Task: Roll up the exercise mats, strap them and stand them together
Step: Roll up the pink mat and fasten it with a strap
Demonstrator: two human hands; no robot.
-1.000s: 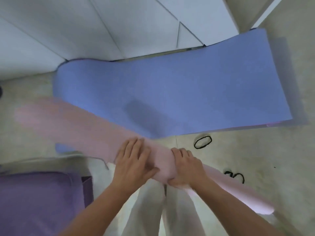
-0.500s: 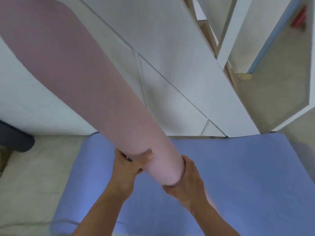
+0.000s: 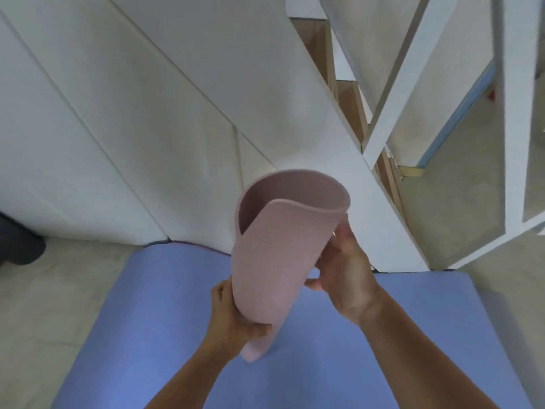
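A pink mat [image 3: 277, 255], rolled into a loose tube, stands nearly upright in the air with its open end toward the camera. My left hand [image 3: 233, 320] grips it low on the left side, thumb wrapped across the front. My right hand [image 3: 345, 267] holds its right side higher up, fingers curled behind the roll. No strap is visible on the roll. Under both hands a blue mat [image 3: 147, 335] lies flat and unrolled on the floor.
White cabinet panels [image 3: 147, 128] rise behind the mats. A white door frame [image 3: 398, 93] and an opening to another room are at the right. A dark object [image 3: 17, 243] sits at the left edge on the beige floor [image 3: 44, 305].
The pink roll has swung from leaning far up to the left to nearly upright, its open end now facing the camera. My right hand moved from the roll's bottom end up its right side.
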